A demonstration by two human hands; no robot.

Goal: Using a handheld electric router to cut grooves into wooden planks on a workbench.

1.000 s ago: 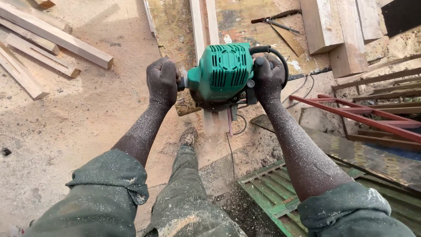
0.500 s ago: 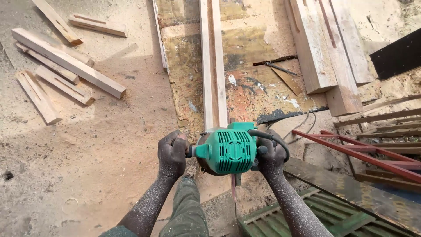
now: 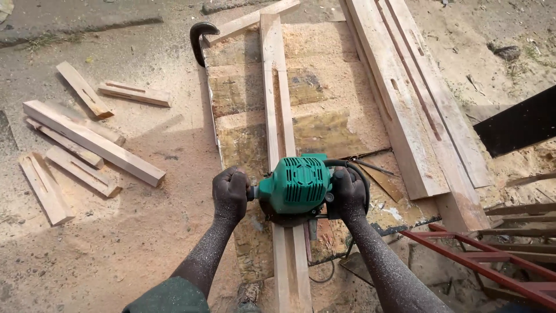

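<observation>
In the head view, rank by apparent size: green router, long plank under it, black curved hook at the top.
1. Plank, the longest by far.
2. Router, gripped by left hand and right hand.
3. Hook, though it lies farther from the camera.

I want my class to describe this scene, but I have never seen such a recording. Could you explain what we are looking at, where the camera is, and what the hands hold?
The picture comes from a camera worn on a person's head, looking down at their own two bare arms, which are dusted with sawdust. The left hand and the right hand each have a grip on a side handle of a green power tool, a woodworking machine with a black cord at its right side. The tool sits on a long narrow plank that runs away from the person. The plank lies on a sawdust-covered board. To the right lie wider planks with slots. On the sandy ground to the left lie several short offcuts. A red metal frame shows at the lower right.
</observation>
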